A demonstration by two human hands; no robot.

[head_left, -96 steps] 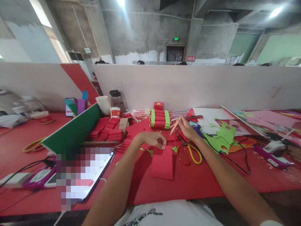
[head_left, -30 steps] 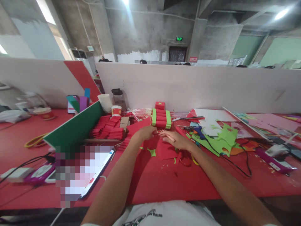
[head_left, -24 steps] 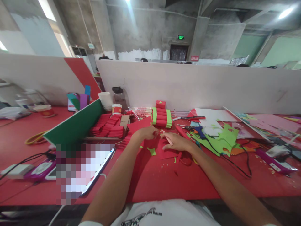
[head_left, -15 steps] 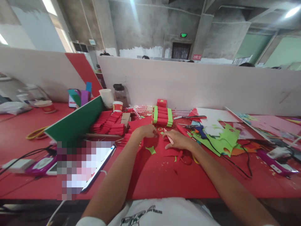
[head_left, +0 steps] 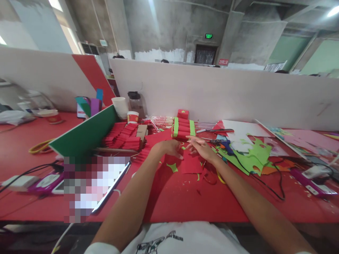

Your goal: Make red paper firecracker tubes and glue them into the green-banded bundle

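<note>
My left hand rests on the red table with its fingers curled, pinching the upper left edge of a red paper sheet. My right hand is just to its right, lifted a little above the sheet. Its fingers are closed on a thin pale stick and its fingertips point at a bundle of red paper rolls bound by two green bands. A small red box with a yellow star sits on top of the bundle. A green star scrap lies by the sheet.
Yellow-handled scissors lie partly under my right forearm. A glue gun and cut green paper are to the right. Stacked red folded pieces, a green board, cups and a tablet are on the left. A white partition stands behind.
My right hand has risen from the sheet and reached towards the roll bundle. The left hand has stayed at the sheet's edge. The view has tilted slightly.
</note>
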